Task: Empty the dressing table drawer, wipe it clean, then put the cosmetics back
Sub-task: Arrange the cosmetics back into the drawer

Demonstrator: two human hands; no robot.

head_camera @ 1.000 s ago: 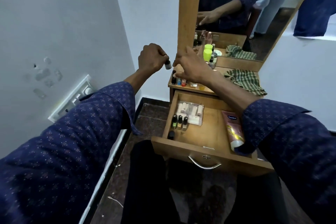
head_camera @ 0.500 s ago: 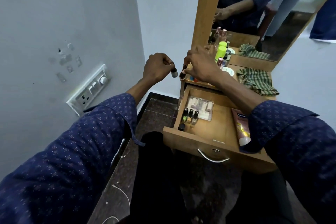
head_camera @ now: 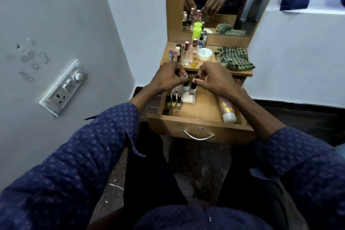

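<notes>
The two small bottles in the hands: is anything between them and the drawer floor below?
Yes. The left hand and right hand hold small bottles directly over a clear packet lying in the drawer; bare floor lies to its right.

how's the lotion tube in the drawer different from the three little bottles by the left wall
The lotion tube lies flat along the right side of the drawer; the three bottles stand upright in a row at the left side. The tube is far bigger than any bottle. The tube is pink and yellow with a white cap towards the drawer front; the bottles have dark caps on top. No hand touches the tube or the bottles, and all sit inside the open drawer.
</notes>
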